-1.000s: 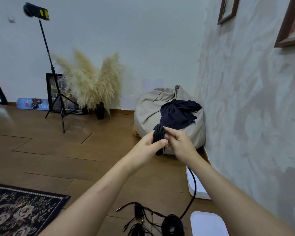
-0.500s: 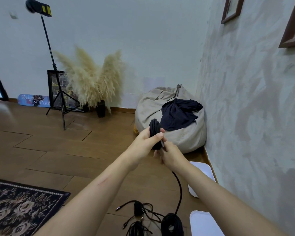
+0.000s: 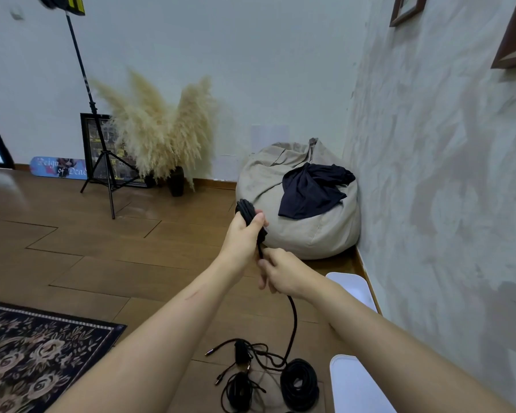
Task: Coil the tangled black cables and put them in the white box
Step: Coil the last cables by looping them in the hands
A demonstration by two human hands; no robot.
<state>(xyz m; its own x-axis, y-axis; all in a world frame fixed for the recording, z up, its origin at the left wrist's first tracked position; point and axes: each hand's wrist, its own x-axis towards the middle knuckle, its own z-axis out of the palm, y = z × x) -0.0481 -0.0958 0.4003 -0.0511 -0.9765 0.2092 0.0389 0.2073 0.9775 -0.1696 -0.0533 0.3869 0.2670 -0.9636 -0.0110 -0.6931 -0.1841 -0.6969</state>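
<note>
while the left hand (image 3: 243, 234) is gripping the coiled black cable (image 3: 246, 208) so its loops are not springing apart, the right hand (image 3: 285, 275) is pinching the trailing strand (image 3: 294, 320), probably drawing slack; the tangled cables (image 3: 259, 374) are lying on the floor (image 3: 131, 248) near the white box (image 3: 353, 289).

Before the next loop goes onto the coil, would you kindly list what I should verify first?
1. Left hand grips the coil: ok.
2. Right hand grips the loose strand just below the coil: ok.
3. Strand feeds freely: cannot tell; it drops into the tangled cables on the floor.
4. Slack for another loop: ok; the strand hangs curved, not taut.
5. White box nearby: ok; it lies by the wall beyond the right arm. Whether it is open: cannot tell.
</note>
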